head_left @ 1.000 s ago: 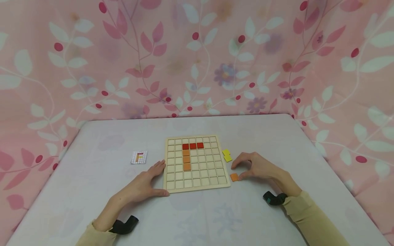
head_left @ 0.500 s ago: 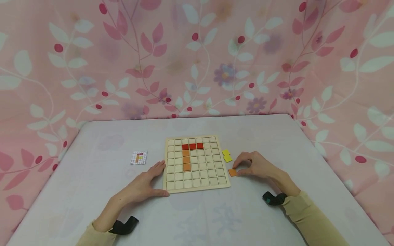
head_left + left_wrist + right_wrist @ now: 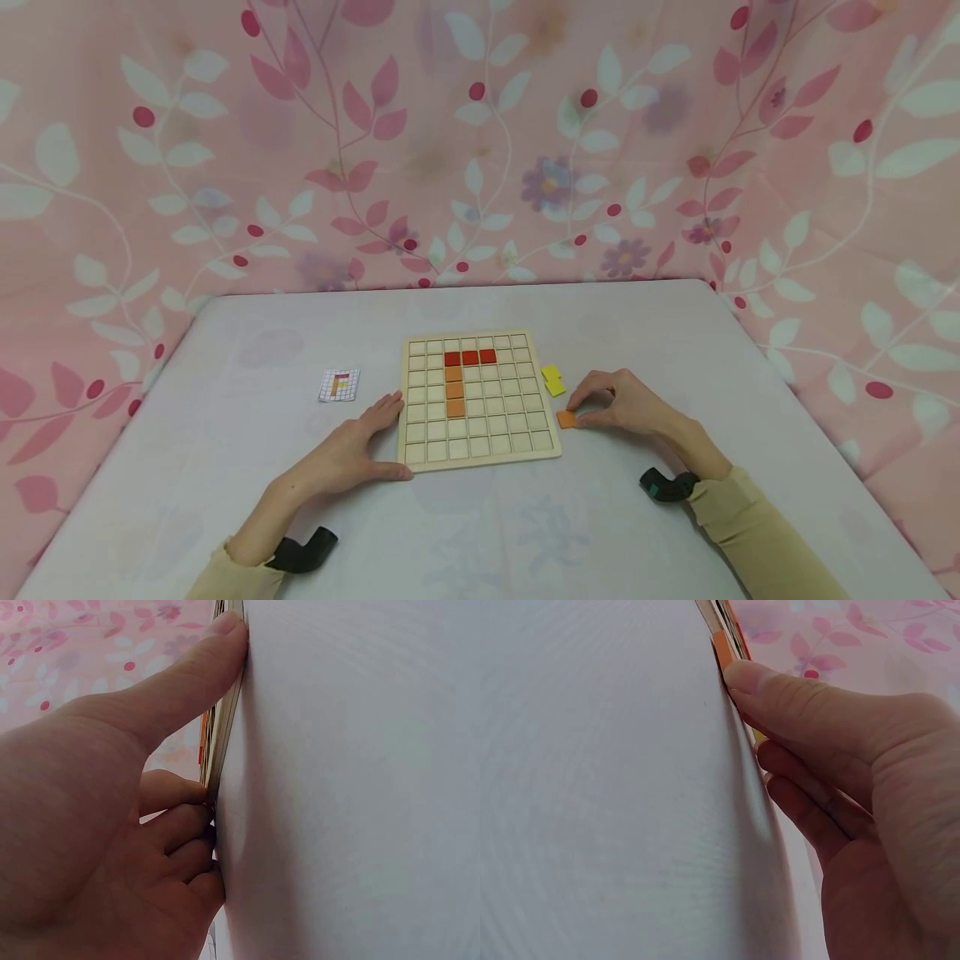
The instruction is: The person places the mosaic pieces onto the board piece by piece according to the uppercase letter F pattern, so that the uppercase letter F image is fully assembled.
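Observation:
A wooden grid board (image 3: 498,423) lies in the middle of the table, with an orange column of square tiles (image 3: 454,389) under a row of red tiles (image 3: 469,357). My left hand (image 3: 341,454) rests against the board's left side, fingers along the edge and thumb at the near corner. Right of the board, my right hand (image 3: 626,405) pinches a loose orange tile (image 3: 566,419) between thumb and fingers. In the right wrist view the thumb presses the orange tile (image 3: 722,649), which stands close by the board's edge.
Two yellow tiles (image 3: 552,380) lie overlapping just beyond the orange one, right of the board. A small pattern card (image 3: 339,385) with a coloured figure on a grid lies to the left. Behind the white table (image 3: 480,533) hangs a pink floral cloth (image 3: 480,150).
The right thumb and fingers have come together on the orange tile, which has slid slightly away from me and left, up to the board's edge. The left hand and the board keep their place.

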A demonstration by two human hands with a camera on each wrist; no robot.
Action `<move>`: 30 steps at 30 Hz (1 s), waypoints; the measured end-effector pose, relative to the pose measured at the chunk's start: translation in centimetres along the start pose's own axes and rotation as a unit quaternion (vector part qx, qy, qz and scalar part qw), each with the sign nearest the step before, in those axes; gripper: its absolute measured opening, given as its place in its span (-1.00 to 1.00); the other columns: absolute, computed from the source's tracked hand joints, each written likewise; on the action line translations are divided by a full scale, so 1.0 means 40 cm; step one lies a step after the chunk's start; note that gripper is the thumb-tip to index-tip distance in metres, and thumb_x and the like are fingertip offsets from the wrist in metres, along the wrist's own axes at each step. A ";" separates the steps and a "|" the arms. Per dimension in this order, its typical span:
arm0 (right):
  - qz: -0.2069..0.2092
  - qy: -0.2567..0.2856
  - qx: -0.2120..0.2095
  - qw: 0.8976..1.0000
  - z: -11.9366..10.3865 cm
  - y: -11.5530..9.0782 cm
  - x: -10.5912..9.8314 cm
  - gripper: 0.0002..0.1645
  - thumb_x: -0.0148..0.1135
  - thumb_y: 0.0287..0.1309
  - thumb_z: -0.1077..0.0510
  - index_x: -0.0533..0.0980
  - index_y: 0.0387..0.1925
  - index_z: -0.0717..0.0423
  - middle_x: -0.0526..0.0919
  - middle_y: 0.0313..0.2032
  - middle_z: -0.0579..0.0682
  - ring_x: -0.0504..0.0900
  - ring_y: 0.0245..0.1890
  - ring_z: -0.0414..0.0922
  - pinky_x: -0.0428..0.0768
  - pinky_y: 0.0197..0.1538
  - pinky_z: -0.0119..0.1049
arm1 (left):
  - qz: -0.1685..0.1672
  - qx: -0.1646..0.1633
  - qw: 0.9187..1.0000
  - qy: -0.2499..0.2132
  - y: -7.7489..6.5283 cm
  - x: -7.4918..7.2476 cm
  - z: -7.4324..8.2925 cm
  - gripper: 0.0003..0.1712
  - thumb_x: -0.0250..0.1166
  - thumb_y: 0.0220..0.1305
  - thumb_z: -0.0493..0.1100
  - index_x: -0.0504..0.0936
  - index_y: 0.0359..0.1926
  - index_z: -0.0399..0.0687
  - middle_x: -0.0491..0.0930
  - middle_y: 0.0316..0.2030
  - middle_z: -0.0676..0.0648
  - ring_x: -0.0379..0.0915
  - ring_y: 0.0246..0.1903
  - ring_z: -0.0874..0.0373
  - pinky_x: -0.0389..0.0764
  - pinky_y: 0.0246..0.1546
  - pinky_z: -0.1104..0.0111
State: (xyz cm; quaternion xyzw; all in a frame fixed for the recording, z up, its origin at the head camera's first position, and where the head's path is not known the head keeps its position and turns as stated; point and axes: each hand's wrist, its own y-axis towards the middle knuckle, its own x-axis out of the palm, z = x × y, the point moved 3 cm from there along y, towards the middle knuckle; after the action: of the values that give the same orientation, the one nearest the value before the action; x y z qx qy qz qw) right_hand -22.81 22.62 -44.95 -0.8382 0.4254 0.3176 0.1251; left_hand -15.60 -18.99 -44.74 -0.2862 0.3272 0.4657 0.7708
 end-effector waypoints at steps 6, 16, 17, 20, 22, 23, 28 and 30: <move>0.003 -0.002 -0.002 1.000 0.005 0.000 -0.001 -0.73 0.58 -0.04 0.04 0.73 -0.24 -0.18 0.73 -0.22 -0.25 0.65 -0.07 -0.22 0.44 0.24 -0.39 | -0.001 -0.002 1.000 -0.001 0.000 -0.001 0.001 0.29 0.52 -0.06 0.32 0.12 0.54 -0.15 0.01 0.57 -0.12 -0.15 0.55 -0.14 0.01 0.44 -0.25; 0.038 0.014 0.025 0.999 0.005 -0.001 -0.006 -0.75 0.58 -0.04 0.04 0.73 -0.25 -0.18 0.75 -0.23 -0.25 0.65 -0.05 -0.22 0.41 0.26 -0.34 | -0.003 -0.002 1.000 -0.001 -0.001 -0.002 0.003 0.30 0.52 -0.06 0.32 0.11 0.55 -0.16 0.00 0.57 -0.13 -0.15 0.55 -0.16 0.01 0.44 -0.25; 0.044 0.015 0.030 0.998 0.002 0.000 -0.007 -0.75 0.58 -0.04 0.03 0.73 -0.25 -0.19 0.75 -0.23 -0.26 0.64 -0.04 -0.23 0.40 0.28 -0.28 | -0.003 -0.003 1.000 -0.001 -0.001 -0.002 0.003 0.30 0.52 -0.06 0.32 0.11 0.55 -0.15 0.00 0.57 -0.13 -0.15 0.55 -0.15 0.01 0.44 -0.24; 0.058 0.011 0.032 0.998 -0.011 0.008 -0.010 -0.75 0.58 -0.04 -0.01 0.72 -0.25 -0.21 0.75 -0.23 -0.28 0.64 -0.03 -0.25 0.39 0.31 -0.07 | -0.003 -0.006 1.000 -0.002 -0.002 -0.003 0.004 0.30 0.52 -0.06 0.33 0.11 0.55 -0.15 0.00 0.57 -0.12 -0.15 0.55 -0.15 0.01 0.45 -0.23; 0.060 0.011 0.029 0.998 -0.023 0.017 -0.010 -0.75 0.57 -0.03 -0.02 0.72 -0.24 -0.21 0.75 -0.23 -0.27 0.64 -0.03 -0.24 0.38 0.31 0.04 | -0.003 -0.009 1.000 -0.004 -0.002 -0.003 0.004 0.30 0.52 -0.07 0.33 0.11 0.55 -0.14 0.00 0.57 -0.12 -0.15 0.55 -0.15 0.01 0.45 -0.23; 0.062 0.011 0.029 0.998 -0.031 0.022 -0.010 -0.74 0.57 -0.03 -0.03 0.72 -0.24 -0.21 0.75 -0.23 -0.26 0.65 -0.03 -0.23 0.38 0.32 0.07 | -0.003 -0.010 1.000 -0.004 -0.002 -0.003 0.004 0.30 0.52 -0.07 0.33 0.11 0.55 -0.14 0.00 0.57 -0.12 -0.15 0.55 -0.15 0.01 0.45 -0.23; 0.062 0.036 0.034 0.997 -0.066 0.049 0.003 -0.73 0.59 -0.05 0.00 0.73 -0.25 -0.13 0.77 -0.25 -0.19 0.65 -0.03 -0.15 0.33 0.35 0.13 | -0.005 -0.011 1.000 -0.009 -0.001 -0.001 0.004 0.30 0.53 -0.07 0.32 0.11 0.55 -0.14 0.00 0.57 -0.11 -0.16 0.56 -0.14 0.01 0.46 -0.20; 0.061 0.044 0.034 0.997 -0.078 0.062 0.013 -0.75 0.59 -0.06 0.02 0.74 -0.27 -0.11 0.77 -0.26 -0.17 0.64 -0.01 -0.12 0.30 0.37 0.15 | -0.004 -0.010 1.000 -0.009 -0.001 -0.001 0.004 0.30 0.53 -0.07 0.31 0.12 0.55 -0.14 -0.01 0.57 -0.11 -0.17 0.56 -0.14 0.01 0.46 -0.20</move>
State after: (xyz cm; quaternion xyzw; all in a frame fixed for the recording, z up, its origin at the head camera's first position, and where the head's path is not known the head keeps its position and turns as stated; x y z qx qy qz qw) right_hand -23.20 19.28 -42.74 -0.8191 0.4913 0.2727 0.1154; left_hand -15.54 -18.90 -44.61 -0.2905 0.3145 0.4684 0.7728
